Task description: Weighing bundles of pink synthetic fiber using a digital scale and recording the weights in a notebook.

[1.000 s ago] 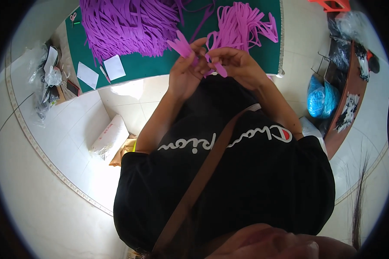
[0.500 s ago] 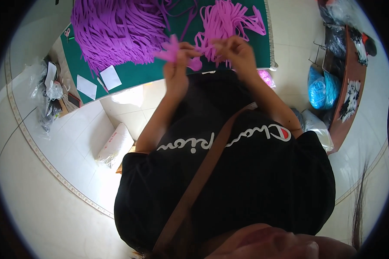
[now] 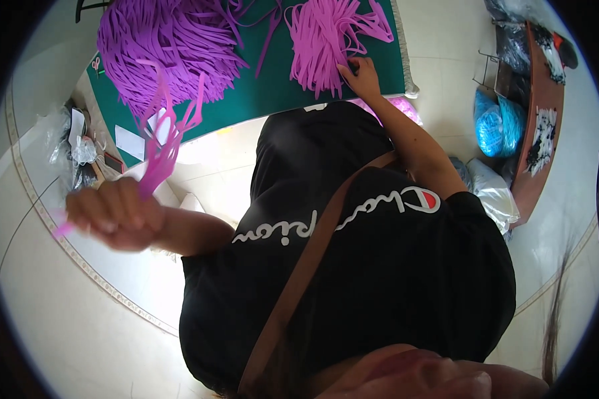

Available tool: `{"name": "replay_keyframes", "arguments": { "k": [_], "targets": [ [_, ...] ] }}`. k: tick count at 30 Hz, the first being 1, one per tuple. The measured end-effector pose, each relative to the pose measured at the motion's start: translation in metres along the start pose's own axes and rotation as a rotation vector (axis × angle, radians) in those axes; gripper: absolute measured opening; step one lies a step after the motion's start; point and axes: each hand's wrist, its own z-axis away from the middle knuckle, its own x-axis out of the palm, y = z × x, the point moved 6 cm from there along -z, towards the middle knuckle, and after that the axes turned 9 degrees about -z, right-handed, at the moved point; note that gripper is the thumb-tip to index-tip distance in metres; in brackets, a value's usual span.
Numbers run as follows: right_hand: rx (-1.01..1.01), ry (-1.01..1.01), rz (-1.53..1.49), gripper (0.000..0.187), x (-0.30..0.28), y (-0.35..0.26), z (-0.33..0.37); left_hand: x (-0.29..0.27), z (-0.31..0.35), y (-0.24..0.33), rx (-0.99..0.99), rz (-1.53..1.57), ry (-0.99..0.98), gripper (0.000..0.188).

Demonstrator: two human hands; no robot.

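My left hand (image 3: 116, 214), slightly blurred, is raised at the left, away from the table. Its fingers are closed round several pink rubbery straps (image 3: 168, 143), whose long slotted ends swing up in front of the table; a short end sticks out on the hand's other side. At the near edge of a pile of pink straps (image 3: 319, 50), my right hand (image 3: 364, 78) has its thumb and fingers bent in a pinch on a strap at the pile's side. The fingertips are partly hidden among the straps.
A large heap of purple straps (image 3: 170, 50) lies on the green tabletop (image 3: 263, 93). White paper (image 3: 130, 141) and small scissors (image 3: 96, 64) are at its left. Blue plastic-wrapped bundles (image 3: 498, 126) stand by a brown shelf (image 3: 532, 133) at the right. A pink bag (image 3: 400, 110) shows below the table.
My left hand has swung left and down, away from the table, with pink straps in it. My right hand has parted from it and come to the side of the pink pile.
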Motion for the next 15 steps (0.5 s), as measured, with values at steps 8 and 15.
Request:
{"name": "replay_keyframes", "arguments": {
  "k": [8,15],
  "targets": [
    [0.072,-0.039,-0.006,0.032,-0.002,-0.034,-0.027,-0.058,0.024,-0.117,-0.395,-0.099,0.242,0.023],
    [-0.015,-0.354,-0.676,0.016,-0.076,-0.140,-0.010,-0.063,0.062,-0.185,-0.640,-0.383,0.340,0.019]
  ]
}}
